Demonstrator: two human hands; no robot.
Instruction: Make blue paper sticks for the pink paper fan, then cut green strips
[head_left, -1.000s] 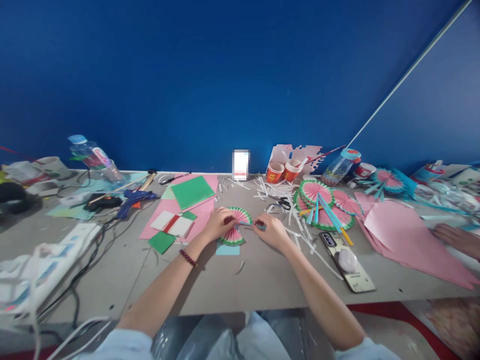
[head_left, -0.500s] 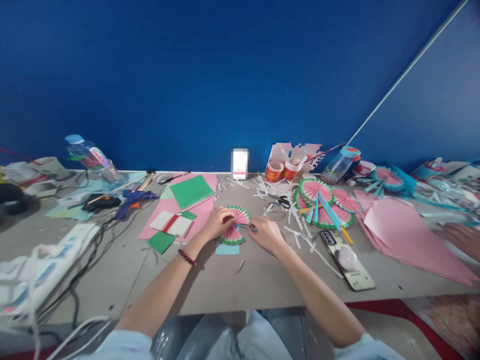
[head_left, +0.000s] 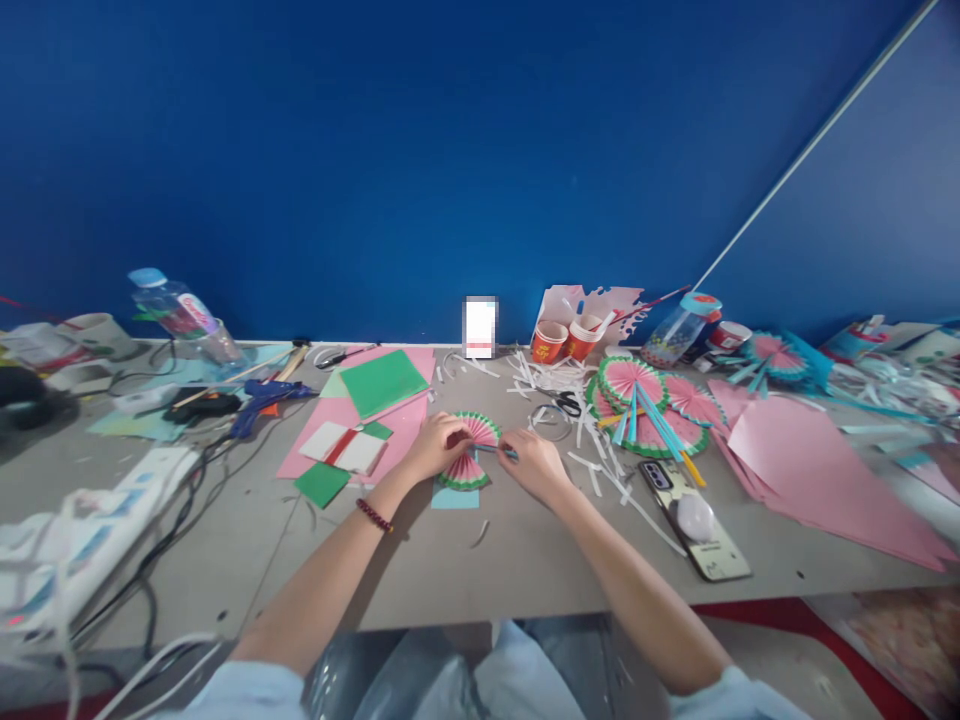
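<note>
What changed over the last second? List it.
The right hand, pinching a blue strip, slid left toward the paper fan. A co-worker's hand left the pink paper at the far right. The left hand stayed holding the fan; everything else is unchanged.

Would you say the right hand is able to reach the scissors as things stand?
Probably yes. The scissors lie just beyond the right hand, with little but loose paper strips between. That hand is pinching a blue stick at the fan, though, so it would have to let go first.
</note>
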